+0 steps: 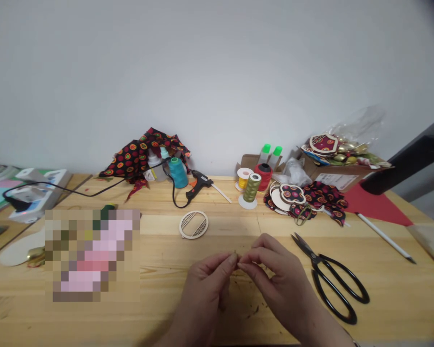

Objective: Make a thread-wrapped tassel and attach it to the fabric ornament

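Note:
My left hand [212, 277] and my right hand [273, 270] meet fingertip to fingertip over the front of the wooden table [159, 308]. Both are closed in a pinch on something tiny that the fingers mostly hide, so its kind cannot be made out. Black-handled scissors [321, 270] lie just right of my right hand, blades pointing away. Beyond my left hand rests an oval wooden frame with lattice cutouts [194, 224]. A few small dark scraps lie on the wood below my hands.
At the back stand a glue gun [199, 185], a teal thread cone [178, 172], and olive [252, 188] and red [263, 176] spools. Patterned fabric [130, 156] is heaped behind. A full cardboard box [332, 173] and a white pencil [385, 237] are right; a power strip [39, 197] is left.

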Demonstrator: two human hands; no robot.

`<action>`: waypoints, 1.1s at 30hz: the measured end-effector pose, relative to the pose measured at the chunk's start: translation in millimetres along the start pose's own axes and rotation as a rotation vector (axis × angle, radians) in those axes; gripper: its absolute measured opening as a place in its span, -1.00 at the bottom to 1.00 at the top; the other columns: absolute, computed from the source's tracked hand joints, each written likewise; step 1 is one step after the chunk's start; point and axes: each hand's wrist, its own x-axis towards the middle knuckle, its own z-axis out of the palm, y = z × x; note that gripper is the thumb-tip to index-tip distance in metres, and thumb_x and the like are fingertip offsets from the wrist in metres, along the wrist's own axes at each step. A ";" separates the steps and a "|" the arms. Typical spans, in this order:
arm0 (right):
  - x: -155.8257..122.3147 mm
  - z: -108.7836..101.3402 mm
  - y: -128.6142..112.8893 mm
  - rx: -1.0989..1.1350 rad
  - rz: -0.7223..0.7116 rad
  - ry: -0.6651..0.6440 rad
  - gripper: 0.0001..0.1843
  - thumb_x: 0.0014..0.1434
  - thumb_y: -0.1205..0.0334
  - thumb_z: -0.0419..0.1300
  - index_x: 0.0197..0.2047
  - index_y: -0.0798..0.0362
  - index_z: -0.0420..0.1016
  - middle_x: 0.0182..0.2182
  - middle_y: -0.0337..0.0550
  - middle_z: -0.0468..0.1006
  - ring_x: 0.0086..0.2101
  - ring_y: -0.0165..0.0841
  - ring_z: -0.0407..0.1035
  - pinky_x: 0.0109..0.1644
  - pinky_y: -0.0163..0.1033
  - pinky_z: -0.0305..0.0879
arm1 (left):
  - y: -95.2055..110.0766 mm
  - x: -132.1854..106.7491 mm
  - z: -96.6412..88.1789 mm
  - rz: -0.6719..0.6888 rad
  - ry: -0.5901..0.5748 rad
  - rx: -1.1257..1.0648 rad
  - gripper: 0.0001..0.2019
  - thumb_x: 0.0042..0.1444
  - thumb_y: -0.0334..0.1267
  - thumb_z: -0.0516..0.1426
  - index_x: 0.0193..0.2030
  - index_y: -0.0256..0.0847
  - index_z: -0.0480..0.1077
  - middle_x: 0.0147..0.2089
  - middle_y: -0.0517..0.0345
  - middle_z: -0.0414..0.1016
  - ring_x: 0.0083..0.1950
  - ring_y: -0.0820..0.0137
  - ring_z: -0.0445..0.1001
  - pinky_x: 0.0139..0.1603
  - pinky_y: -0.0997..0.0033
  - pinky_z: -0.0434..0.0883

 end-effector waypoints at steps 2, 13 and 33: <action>0.9 0.4 2.0 -0.008 0.000 0.017 -0.84 0.14 0.46 0.12 -0.40 0.06 0.44 -0.44 -0.24 0.33 -0.40 -0.43 0.28 -0.35 -0.35 0.19 | -1.0 -0.7 -0.7 -0.002 -0.006 0.008 -0.70 0.01 -0.06 0.19 -0.56 -0.25 0.40 -0.75 0.42 -0.04 -0.67 0.60 -0.13 -0.67 0.52 -0.12; 1.3 -2.7 0.4 -0.021 0.027 0.041 -0.81 0.12 0.50 0.12 -0.45 0.07 0.45 -0.46 -0.25 0.32 -0.41 -0.45 0.29 -0.36 -0.36 0.19 | 1.1 -2.2 0.7 0.000 -0.045 0.079 -0.68 0.05 -0.06 0.15 -0.54 -0.28 0.45 -0.75 0.41 -0.05 -0.67 0.60 -0.14 -0.66 0.51 -0.15; 0.7 -19.3 9.3 0.047 -0.054 -0.212 -0.68 0.24 0.43 0.03 -0.11 -0.14 0.49 -0.22 -0.22 0.41 -0.21 -0.43 0.33 -0.17 -0.33 0.27 | 4.8 -7.8 3.5 -0.054 -0.094 0.201 -0.68 0.02 -0.08 0.16 -0.61 -0.25 0.33 -0.68 0.36 0.07 -0.65 0.58 -0.05 -0.63 0.50 -0.11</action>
